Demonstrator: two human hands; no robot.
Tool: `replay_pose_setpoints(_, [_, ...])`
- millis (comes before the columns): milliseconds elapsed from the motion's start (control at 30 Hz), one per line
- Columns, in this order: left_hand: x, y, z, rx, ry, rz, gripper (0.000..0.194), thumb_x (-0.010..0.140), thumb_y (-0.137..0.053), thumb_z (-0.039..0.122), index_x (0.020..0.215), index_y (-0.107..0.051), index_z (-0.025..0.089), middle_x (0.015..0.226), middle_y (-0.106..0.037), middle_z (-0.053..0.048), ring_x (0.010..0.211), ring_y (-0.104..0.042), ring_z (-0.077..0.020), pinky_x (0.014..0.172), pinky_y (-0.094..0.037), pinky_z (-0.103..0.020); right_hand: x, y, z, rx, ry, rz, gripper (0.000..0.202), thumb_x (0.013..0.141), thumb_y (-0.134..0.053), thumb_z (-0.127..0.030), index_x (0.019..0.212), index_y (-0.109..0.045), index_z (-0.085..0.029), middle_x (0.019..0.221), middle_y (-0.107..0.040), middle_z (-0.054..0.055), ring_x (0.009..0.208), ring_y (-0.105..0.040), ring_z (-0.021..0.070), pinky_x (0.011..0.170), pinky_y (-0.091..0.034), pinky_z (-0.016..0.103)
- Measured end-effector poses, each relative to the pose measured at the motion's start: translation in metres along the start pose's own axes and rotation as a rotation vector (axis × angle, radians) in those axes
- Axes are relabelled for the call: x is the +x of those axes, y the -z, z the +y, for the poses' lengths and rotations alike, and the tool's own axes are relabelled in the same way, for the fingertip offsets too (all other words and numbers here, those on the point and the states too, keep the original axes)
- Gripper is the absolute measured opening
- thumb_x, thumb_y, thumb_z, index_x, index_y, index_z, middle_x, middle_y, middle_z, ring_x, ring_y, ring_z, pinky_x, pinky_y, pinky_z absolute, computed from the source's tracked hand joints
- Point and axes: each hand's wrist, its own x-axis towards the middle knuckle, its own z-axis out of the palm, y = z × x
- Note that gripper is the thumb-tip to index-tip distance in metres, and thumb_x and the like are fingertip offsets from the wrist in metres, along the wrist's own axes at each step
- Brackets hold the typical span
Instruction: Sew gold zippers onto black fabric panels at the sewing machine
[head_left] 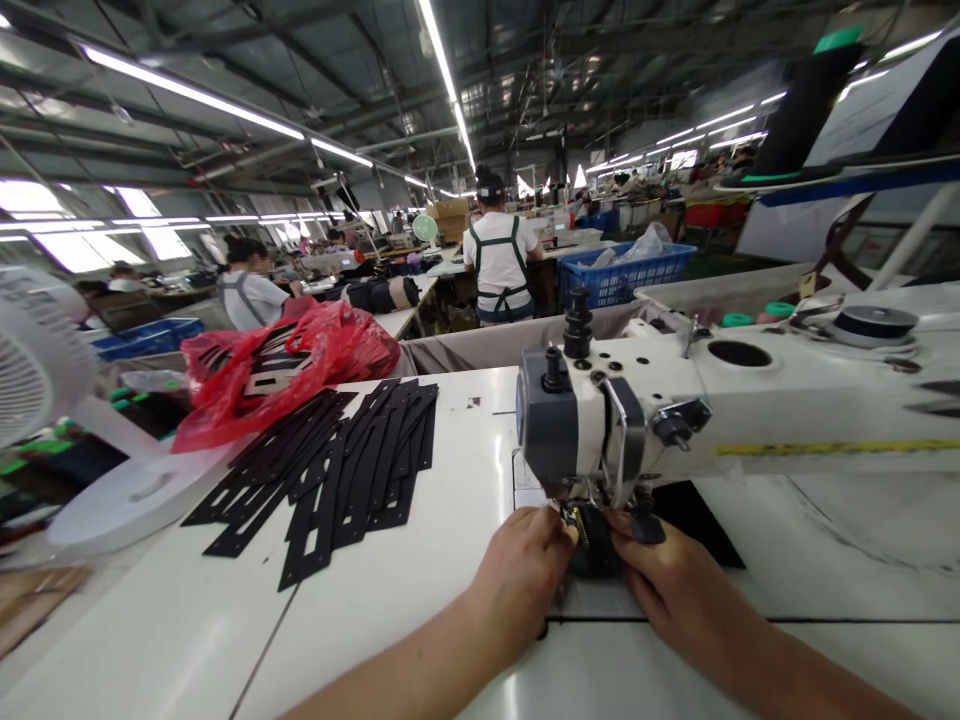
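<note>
A white and grey sewing machine (555,420) stands on the right side of the table. Under its needle area lies a black fabric piece (598,550) with a gold-toothed zipper (579,522) along its left side. My left hand (525,570) is closed, pinching the piece's left edge by the zipper. From the other side, my right hand (679,575) grips the piece, its fingertips partly hidden by the machine's foot parts. A flat black sheet (701,522) lies behind my right hand, under the machine arm.
Many black slotted strips (352,470) are heaped left on the white table (390,620). Behind them is a red plastic bag (300,350) of more strips. A white fan (142,490) stands far left. Co-workers sit beyond, near a blue basket (630,275).
</note>
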Motion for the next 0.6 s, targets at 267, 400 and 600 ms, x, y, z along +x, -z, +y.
replay_pose_setpoints(267, [-0.01,0.002,0.006,0.035,-0.148,0.125,0.02,0.089,-0.041,0.012,0.099,-0.058,0.007,0.088,-0.064,-0.012,0.084,-0.062,-0.0209,0.075,-0.055,-0.034,-0.001,0.001,-0.007,-0.017,0.031,0.068,0.034,0.084,-0.036,-0.007,0.093,-0.067,-0.019,0.096,-0.069,0.009,0.094,-0.064,0.0182,0.084,-0.052,0.031])
replay_pose_setpoints(400, [-0.005,0.001,0.008,0.08,-0.15,0.158,0.018,0.088,-0.041,0.009,0.087,-0.059,0.007,0.078,-0.062,-0.01,0.075,-0.062,-0.0191,0.069,-0.056,-0.033,-0.001,0.0,-0.005,-0.04,0.015,0.051,0.034,0.083,-0.036,-0.007,0.092,-0.067,-0.019,0.094,-0.07,0.009,0.093,-0.064,0.0194,0.083,-0.053,0.032])
replay_pose_setpoints(600, [0.0,-0.002,0.001,0.114,-0.141,0.124,0.014,0.087,-0.044,0.009,0.083,-0.058,0.008,0.074,-0.059,-0.007,0.069,-0.059,-0.0182,0.065,-0.054,-0.033,0.005,-0.004,0.004,-0.063,0.018,0.047,0.033,0.083,-0.036,-0.008,0.088,-0.067,-0.019,0.09,-0.07,0.009,0.084,-0.066,0.0198,0.073,-0.055,0.031])
